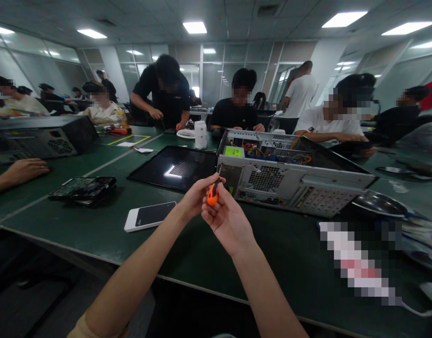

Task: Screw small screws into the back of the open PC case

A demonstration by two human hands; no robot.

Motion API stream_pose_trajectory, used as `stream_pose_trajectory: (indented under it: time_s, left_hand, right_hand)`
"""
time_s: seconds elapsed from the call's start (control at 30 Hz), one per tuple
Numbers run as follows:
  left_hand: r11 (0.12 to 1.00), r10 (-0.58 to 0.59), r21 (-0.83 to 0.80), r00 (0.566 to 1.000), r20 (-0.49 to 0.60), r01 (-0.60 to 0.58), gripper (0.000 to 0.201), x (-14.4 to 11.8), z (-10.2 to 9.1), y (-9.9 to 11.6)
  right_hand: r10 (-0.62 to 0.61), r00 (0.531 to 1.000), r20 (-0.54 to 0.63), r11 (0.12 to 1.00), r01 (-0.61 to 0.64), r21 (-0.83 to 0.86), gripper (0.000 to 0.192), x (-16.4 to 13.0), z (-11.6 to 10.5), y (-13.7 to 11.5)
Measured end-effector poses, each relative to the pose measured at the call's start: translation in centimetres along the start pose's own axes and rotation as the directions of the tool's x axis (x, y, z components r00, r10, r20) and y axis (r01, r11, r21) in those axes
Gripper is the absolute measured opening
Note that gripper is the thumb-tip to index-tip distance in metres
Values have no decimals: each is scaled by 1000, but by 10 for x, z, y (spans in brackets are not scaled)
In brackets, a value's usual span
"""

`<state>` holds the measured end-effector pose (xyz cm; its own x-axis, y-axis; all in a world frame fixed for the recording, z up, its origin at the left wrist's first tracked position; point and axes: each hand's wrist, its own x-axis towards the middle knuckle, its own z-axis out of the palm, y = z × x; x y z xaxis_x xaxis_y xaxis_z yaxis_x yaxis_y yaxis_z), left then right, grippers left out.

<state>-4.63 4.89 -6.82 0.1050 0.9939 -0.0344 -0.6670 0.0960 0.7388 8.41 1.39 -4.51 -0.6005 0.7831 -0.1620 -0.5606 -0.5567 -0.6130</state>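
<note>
Item: our left hand [196,197] and right hand [227,220] both clasp one orange screwdriver [213,193]; sweaty fingers could drop it onto the tabletop [187,249].

Both bare forearms reach forward and converge; left hand [196,197] and right hand [227,220] meet, fingers curled closed together.

Both hands meet near the table's [96,234] near edge, the left hand [196,197] and right hand [228,220] together around a screwdriver handle [213,193]. Just beyond them lies the computer case [289,180]. A side panel [173,168] lies left of the case, a phone [149,216] nearer, a metal bowl [379,204] to the right
</note>
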Motion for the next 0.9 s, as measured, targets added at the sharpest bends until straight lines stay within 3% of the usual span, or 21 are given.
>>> stream_pose_trajectory:
  time_s: [0.07, 0.17, 0.47, 0.63, 0.73, 0.9]
  left_hand:
    - [999, 32, 22, 999, -2, -32, 27, 1, -1, -2]
    - [998, 58, 29, 997, -46, -57, 29, 1, 2, -1]
    - [995, -19, -97, 1000, 21, 21, 25, -12, 17, 12]
    - [998, -59, 7, 998, -24, 59, 23, -8, 9, 9]
    - [998, -14, 67, 1000, -8, 14, 23, -4, 2, 3]
    - [999, 31, 19, 999, -37, -30, 27, -4, 7, 2]
  right_hand:
    - [-24, 1000, -19, 998, 23, -56, 24, 2, -2, -3]
    - [-3, 999, 41, 998, 6, -61, 19, 3, -1, -7]
    - [103, 969, 225, 979, -138, 148, 18, 6, -3, -9]
    - [93, 981, 169, 996, -94, -3, 27, 10, -10, -9]
    - [39, 994, 105, 995, -29, -94, 29, 12, -12, -7]
    - [73, 994, 78, 997, -73, -1, 16, 12, -7, -5]
